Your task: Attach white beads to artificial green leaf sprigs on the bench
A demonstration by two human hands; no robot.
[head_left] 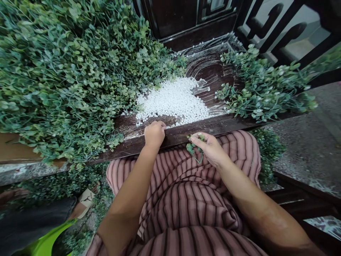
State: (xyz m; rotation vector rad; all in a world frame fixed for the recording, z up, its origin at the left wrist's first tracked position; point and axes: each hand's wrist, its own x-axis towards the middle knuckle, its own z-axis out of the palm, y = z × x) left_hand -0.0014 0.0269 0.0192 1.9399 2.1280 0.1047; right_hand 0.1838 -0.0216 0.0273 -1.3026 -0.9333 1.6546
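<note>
My right hand [209, 146] pinches a small green leafy sprig [192, 148] above my lap, its thin stem hanging below the fingers. At the front edge of the dark wooden bench [186, 132] rests my left hand [155, 134], fingers curled closed, right beside a spread of small white beads [170, 101]. Whatever those fingers may hold is hidden. A large heap of green artificial foliage [80, 71] covers the left of the bench. To the right, a smaller bunch of foliage [262, 87] carries white specks among its leaves.
Dark carved wooden rails [277, 28] rise behind the bench at the right. Striped fabric [186, 192] covers my lap. More foliage [269, 153] lies below on the right. A bright green object [50, 234] and a piece of cardboard [85, 201] are at lower left.
</note>
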